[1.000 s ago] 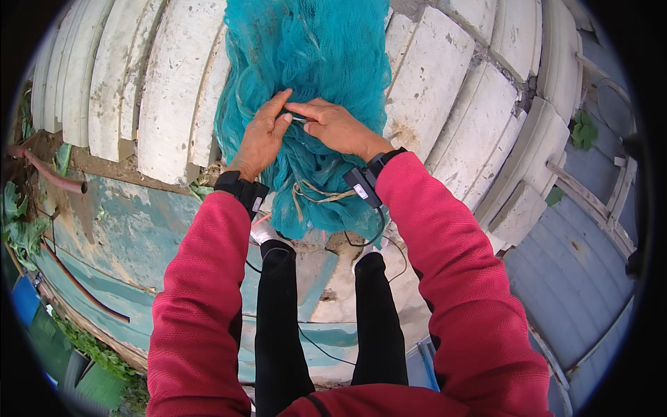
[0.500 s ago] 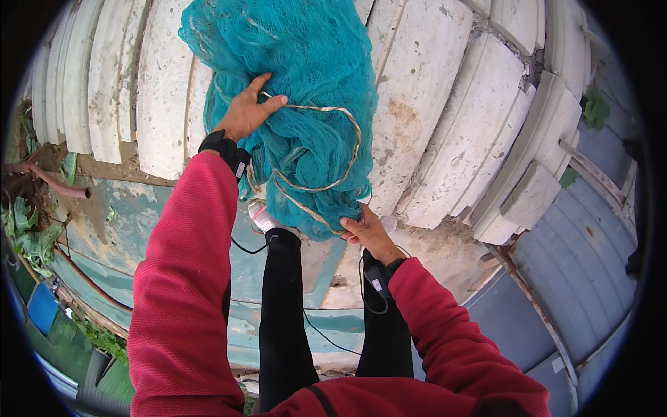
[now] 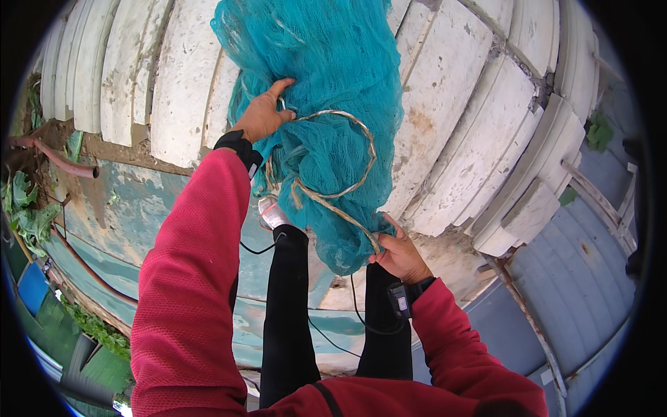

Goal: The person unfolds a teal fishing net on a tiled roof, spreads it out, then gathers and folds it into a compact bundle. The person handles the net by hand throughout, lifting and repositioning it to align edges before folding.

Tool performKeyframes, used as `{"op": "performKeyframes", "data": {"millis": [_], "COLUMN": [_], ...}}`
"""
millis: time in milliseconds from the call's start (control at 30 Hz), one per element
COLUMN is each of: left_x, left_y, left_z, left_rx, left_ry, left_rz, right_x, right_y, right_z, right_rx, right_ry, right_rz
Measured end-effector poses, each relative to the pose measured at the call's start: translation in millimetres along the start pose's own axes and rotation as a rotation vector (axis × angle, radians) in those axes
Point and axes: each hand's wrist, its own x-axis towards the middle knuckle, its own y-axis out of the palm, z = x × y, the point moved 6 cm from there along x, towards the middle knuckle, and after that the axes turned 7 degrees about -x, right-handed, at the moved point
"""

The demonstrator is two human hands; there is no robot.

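Note:
A heap of teal mesh net [image 3: 340,62] spreads in front of me, its near end narrowing toward my knees. Along the net, a pale twisted rope [image 3: 372,149] curves in a wide loop. My left hand [image 3: 262,115] grips the net's left side, thumb and index finger apart with a bit of rope between them; its other fingers are hidden. At the near right end, my right hand [image 3: 397,256] is closed on the gathered net and the rope, thumb against the rope's near end.
Long white weathered slabs [image 3: 184,90] lie side by side under and around the net. A rusty pipe [image 3: 62,160] and green leaves stand at left. Grey-blue metal sheeting [image 3: 583,257] is at right. My shoe [image 3: 272,212] stands near the net's edge; a black cable hangs by my legs.
My right hand has drawn the net's near end and rope closer to me and slightly right. My left hand keeps its place on the net. The whole view has shifted a little.

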Motion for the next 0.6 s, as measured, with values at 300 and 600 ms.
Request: {"op": "performKeyframes", "data": {"millis": [300, 600], "left_x": [-5, -9], "left_y": [11, 12], "left_z": [3, 3], "left_rx": [0.076, 0.077], "left_ry": [0.094, 0.149], "left_rz": [-0.08, -0.083], "right_x": [93, 98], "right_y": [-65, -36], "right_z": [42, -36], "right_rx": [-0.93, -0.598], "right_ry": [-0.311, 0.248], "right_rz": [-0.177, 0.001]}}
